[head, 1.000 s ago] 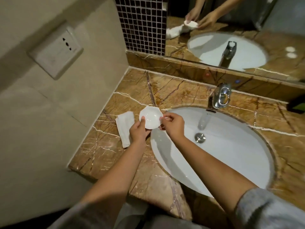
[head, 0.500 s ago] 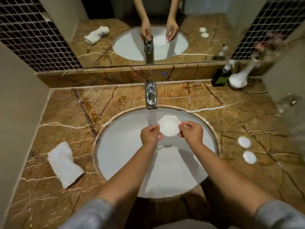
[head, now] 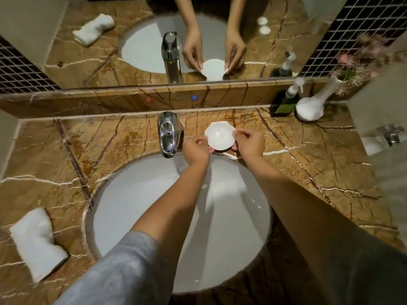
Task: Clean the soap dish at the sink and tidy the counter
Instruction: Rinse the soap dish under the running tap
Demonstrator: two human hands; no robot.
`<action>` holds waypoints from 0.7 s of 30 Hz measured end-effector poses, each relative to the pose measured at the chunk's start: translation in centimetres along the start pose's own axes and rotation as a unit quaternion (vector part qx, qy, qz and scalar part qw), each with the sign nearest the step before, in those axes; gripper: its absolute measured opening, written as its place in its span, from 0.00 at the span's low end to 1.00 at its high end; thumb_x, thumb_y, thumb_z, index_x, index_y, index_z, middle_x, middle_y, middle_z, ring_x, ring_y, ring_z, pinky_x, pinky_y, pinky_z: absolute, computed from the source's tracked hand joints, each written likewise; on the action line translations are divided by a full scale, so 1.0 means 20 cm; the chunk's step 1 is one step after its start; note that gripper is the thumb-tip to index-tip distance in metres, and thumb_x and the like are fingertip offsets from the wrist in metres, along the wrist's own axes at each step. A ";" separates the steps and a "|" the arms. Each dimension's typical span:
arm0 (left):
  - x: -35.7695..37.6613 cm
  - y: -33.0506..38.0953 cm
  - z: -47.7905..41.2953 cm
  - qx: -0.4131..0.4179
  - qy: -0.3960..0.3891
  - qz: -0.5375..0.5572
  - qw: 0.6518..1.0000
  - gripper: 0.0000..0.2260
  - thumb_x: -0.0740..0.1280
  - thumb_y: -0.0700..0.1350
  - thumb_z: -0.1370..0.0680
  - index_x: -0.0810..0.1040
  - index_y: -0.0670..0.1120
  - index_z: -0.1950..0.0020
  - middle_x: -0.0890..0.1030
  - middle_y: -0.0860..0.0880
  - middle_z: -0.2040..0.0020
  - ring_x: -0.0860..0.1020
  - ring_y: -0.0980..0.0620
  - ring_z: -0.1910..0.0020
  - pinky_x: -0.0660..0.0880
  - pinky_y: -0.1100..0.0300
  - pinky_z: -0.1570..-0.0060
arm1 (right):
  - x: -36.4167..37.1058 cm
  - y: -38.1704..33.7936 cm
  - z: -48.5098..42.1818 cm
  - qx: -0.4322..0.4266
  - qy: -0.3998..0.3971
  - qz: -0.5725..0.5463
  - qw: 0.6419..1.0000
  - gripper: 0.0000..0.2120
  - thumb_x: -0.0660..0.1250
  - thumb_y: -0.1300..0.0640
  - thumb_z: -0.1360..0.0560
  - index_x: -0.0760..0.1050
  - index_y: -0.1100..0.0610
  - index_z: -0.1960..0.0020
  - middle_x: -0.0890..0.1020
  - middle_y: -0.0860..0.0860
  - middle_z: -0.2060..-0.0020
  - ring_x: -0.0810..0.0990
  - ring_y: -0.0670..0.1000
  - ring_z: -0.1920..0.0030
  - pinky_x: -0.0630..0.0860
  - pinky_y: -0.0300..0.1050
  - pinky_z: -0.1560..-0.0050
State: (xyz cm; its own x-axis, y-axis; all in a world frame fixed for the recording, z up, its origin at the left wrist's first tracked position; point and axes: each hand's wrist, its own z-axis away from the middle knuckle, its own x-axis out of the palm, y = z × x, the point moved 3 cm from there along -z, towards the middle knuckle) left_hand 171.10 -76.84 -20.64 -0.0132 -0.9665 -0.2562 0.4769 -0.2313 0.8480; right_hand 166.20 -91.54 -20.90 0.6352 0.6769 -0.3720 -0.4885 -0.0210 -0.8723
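**Soap dish held over the counter behind the basin**

Small white soap dish (head: 220, 137), scalloped rim, bowl up and level, looking empty. Pinched at two opposite edges: left hand (head: 196, 149) with thumb on the near-left rim and fingers curled under, right hand (head: 250, 142) with fingertips on the right rim. Both grips closed on the dish, neither palm across the bowl. Whether resting on the marble or hanging just above it: cannot tell; a dark shadow right under the near edge. Probably a two-handed hold to keep a slick, light piece level while setting it down on the counter (head: 308, 150), past the far rim of the sink (head: 154, 205) rather than over the bowl.

Just left of the grip, the chrome tap (head: 167, 134), close to the left knuckles; no water seen running. Behind the grip, the marble upstand and the mirror, with both hands and the dish repeated in it. Far right of the grip, well apart, a dark pump bottle (head: 284, 102) and a white vase (head: 312, 106) with pink flowers, touching or nearly so. Far left and nearer the body, a rolled white towel (head: 35, 243) by the counter edge. Nothing between the dish and the marble below; only the tap crowding a leftward move.
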 end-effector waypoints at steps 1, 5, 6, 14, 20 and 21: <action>0.01 0.01 -0.02 0.007 0.010 -0.010 1.000 0.08 0.64 0.36 0.22 0.82 0.37 0.47 0.84 0.36 0.51 0.82 0.44 0.63 0.73 0.73 0.77 | 0.01 -0.01 -0.02 -0.001 -0.005 0.001 1.000 0.07 0.69 0.59 0.26 0.83 0.56 0.50 0.84 0.54 0.62 0.82 0.52 0.72 0.81 0.45 0.70; 0.03 0.03 -0.12 0.046 0.028 -0.101 0.993 0.08 0.65 0.42 0.22 0.83 0.40 0.49 0.85 0.41 0.54 0.78 0.56 0.74 0.76 0.67 0.73 | 0.06 -0.01 -0.09 0.000 -0.019 -0.019 1.000 0.07 0.69 0.60 0.26 0.83 0.57 0.49 0.84 0.52 0.63 0.82 0.51 0.71 0.84 0.51 0.59; 0.03 0.03 -0.14 0.049 0.026 -0.113 0.992 0.09 0.65 0.42 0.22 0.83 0.40 0.50 0.86 0.41 0.56 0.77 0.57 0.75 0.79 0.62 0.67 | 0.06 -0.01 -0.10 -0.004 -0.021 -0.018 1.000 0.07 0.69 0.60 0.25 0.83 0.57 0.49 0.84 0.53 0.63 0.82 0.52 0.70 0.84 0.52 0.59; 0.04 0.04 -0.19 0.029 0.013 -0.088 0.996 0.07 0.67 0.42 0.23 0.82 0.41 0.52 0.82 0.44 0.68 0.83 0.46 0.68 0.83 0.49 0.53 | 0.10 -0.01 -0.13 -0.034 -0.016 0.000 0.999 0.08 0.68 0.60 0.25 0.83 0.59 0.48 0.86 0.57 0.59 0.81 0.51 0.72 0.83 0.48 0.64; 0.01 0.07 -0.14 0.009 -0.004 -0.075 0.997 0.08 0.63 0.43 0.22 0.79 0.41 0.51 0.77 0.52 0.81 0.83 0.45 0.67 0.82 0.49 0.52 | 0.07 0.01 -0.10 -0.009 -0.002 -0.049 0.999 0.08 0.70 0.56 0.26 0.83 0.58 0.50 0.86 0.57 0.56 0.82 0.52 0.69 0.83 0.46 0.66; 0.00 0.08 -0.12 0.010 -0.003 -0.071 0.997 0.09 0.61 0.43 0.22 0.78 0.40 0.49 0.80 0.49 0.77 0.82 0.45 0.69 0.82 0.49 0.52 | 0.06 0.01 -0.08 0.001 0.005 -0.062 0.998 0.07 0.69 0.57 0.26 0.83 0.58 0.51 0.86 0.56 0.54 0.82 0.53 0.69 0.84 0.51 0.63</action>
State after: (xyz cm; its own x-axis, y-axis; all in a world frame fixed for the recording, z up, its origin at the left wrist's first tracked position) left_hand 173.90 -76.94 -20.37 -0.0850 -0.9246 -0.3713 0.4517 -0.3680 0.8127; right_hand 167.85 -91.93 -22.14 0.6962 0.6671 -0.2651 -0.4071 0.0627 -0.9112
